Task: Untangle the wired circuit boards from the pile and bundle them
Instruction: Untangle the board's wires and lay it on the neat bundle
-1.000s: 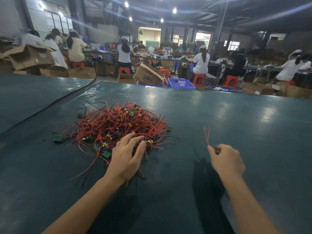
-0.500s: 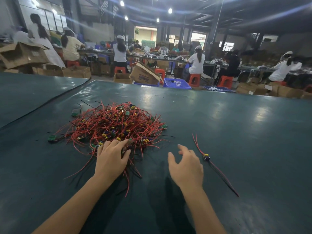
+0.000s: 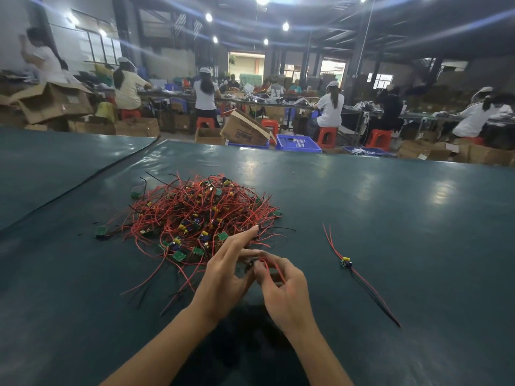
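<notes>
Wired circuit boards, nearest first: the right hand pinches a looped red wire between thumb and curled fingers. The left hand appears to pinch the same wire beside it, index finger held straight out. To the right, one freed board lies apart on the green table, leads trailing. Just beyond the hands sits the tangled pile. Each piece is probably very light, with limp wires that snag and joints likely fragile, so the stiff board edge is the safer hold. Workers sit far behind.
</notes>
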Action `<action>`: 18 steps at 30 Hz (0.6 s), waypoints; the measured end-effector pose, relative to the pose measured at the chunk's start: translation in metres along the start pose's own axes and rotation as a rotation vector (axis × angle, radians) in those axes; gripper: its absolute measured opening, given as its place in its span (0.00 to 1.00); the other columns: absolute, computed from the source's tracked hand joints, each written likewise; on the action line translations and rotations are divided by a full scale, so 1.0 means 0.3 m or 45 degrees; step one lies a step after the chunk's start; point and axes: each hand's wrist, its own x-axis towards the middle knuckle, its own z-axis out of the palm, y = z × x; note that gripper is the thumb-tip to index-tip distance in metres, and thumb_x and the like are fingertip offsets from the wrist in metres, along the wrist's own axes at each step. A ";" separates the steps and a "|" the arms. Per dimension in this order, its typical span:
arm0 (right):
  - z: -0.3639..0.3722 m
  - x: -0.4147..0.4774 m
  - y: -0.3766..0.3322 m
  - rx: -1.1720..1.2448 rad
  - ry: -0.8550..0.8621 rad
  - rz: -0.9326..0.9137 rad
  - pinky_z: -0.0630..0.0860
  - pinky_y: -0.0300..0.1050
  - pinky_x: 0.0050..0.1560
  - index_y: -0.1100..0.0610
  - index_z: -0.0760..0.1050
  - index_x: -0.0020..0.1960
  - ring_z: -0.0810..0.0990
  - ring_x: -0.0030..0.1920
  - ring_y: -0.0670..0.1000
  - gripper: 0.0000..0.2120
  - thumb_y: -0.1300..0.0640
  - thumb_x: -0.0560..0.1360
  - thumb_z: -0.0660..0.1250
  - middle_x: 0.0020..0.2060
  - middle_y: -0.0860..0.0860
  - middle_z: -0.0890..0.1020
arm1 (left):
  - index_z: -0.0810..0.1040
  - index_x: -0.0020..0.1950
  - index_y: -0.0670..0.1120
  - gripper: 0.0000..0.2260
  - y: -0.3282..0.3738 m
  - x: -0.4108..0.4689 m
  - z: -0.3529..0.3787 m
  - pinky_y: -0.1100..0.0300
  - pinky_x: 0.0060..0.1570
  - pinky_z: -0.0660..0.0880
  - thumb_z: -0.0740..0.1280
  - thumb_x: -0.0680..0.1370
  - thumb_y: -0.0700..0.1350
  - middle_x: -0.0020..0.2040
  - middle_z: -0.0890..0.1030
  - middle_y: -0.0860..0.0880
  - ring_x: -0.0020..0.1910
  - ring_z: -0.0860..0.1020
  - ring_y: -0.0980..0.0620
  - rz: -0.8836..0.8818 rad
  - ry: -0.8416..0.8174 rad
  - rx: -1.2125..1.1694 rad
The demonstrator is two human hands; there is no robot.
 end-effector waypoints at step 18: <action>-0.069 0.057 0.015 0.459 0.575 0.186 0.80 0.40 0.32 0.58 0.84 0.36 0.79 0.27 0.45 0.12 0.57 0.77 0.71 0.27 0.52 0.83 | 0.79 0.45 0.49 0.16 0.085 -0.040 0.053 0.58 0.36 0.75 0.57 0.81 0.56 0.38 0.80 0.56 0.36 0.77 0.58 -0.117 -0.291 0.080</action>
